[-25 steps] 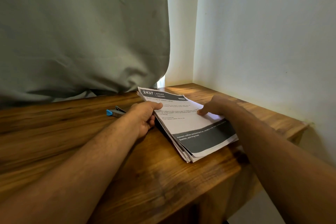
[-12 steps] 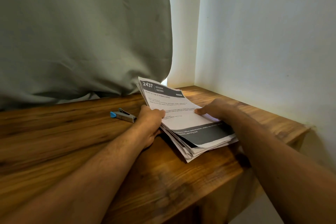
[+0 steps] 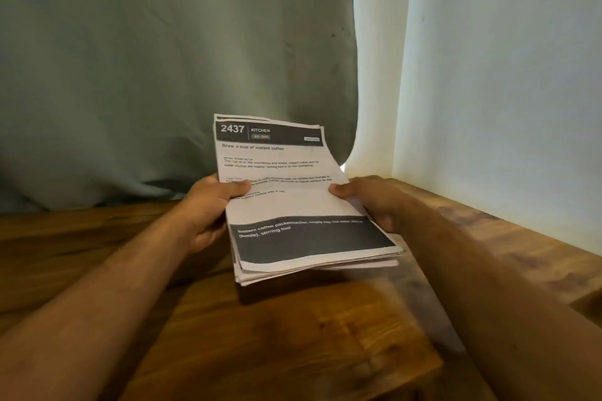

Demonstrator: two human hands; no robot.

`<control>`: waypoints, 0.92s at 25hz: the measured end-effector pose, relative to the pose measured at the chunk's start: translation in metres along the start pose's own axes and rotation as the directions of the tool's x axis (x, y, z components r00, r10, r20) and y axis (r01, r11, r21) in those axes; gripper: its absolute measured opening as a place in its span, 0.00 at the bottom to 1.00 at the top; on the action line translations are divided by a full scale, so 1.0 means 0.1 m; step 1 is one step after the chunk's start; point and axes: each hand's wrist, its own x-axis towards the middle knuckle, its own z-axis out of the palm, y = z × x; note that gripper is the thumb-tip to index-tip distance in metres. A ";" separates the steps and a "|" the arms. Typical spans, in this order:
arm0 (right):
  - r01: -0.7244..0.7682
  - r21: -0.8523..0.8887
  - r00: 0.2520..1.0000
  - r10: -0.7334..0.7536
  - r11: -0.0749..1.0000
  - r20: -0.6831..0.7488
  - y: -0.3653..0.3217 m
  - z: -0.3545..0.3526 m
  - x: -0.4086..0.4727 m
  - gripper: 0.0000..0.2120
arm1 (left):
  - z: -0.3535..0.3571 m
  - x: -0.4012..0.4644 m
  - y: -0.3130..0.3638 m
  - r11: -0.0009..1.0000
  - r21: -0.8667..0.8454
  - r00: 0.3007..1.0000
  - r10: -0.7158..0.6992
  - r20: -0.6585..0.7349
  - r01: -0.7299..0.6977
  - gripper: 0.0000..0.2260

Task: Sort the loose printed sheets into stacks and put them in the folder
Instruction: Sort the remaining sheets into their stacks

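A person is standing at a wooden table [image 3: 293, 335] and holding a stack of printed sheets [image 3: 293, 202] above its surface with both bare hands. The left hand [image 3: 208, 208] is gripping the stack's left edge: its thumb is lying across the top sheet, over some of the printed lines, while the fingers are curling underneath, out of sight. The right hand [image 3: 368, 202] is gripping the opposite edge in the same way, with the thumb tip pressing on the sheet's right margin and the fingers wrapping under the pile. The stack is tilting, its far end rising toward the curtain and its near end dipping toward the person; the near corners are fanning slightly, so that the lower sheets are showing below the top one. The pile is hanging apart from the wood, and a dark shadow is lying on the table beneath its near edge. The top sheet is carrying a dark header band reading "2437" and "KITCHEN", the line "Brew a cup of instant coffee" under it, some smaller text that is too blurred to read fully, and a dark band near the bottom with white lettering about an instant coffee packet and a stirring tool. A grey-green curtain [image 3: 163, 75] is hanging behind the table, and a pale wall [image 3: 505, 91] is closing the corner on the right.
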 end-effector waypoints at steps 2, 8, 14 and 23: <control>-0.038 0.049 0.994 0.032 0.998 0.108 -0.11 0.37 0.04 0.16 | -0.41 -0.12 0.16 0.999 0.032 0.999 -0.041 -0.018 0.042 0.11; -0.071 0.025 0.975 0.064 0.997 0.214 -0.30 1.25 0.22 0.16 | -1.27 -0.38 0.31 0.984 0.077 0.984 -0.157 -0.082 0.163 0.13; -0.006 -0.197 0.999 0.012 0.980 0.030 -0.03 1.65 0.39 0.15 | -1.58 -0.38 0.08 0.920 0.273 0.956 -0.245 -0.163 0.283 0.12; 0.123 -0.348 0.990 -0.141 0.929 -0.027 0.06 1.58 0.45 0.13 | -1.39 -0.15 -0.13 0.598 0.789 0.920 0.217 -0.326 0.139 0.13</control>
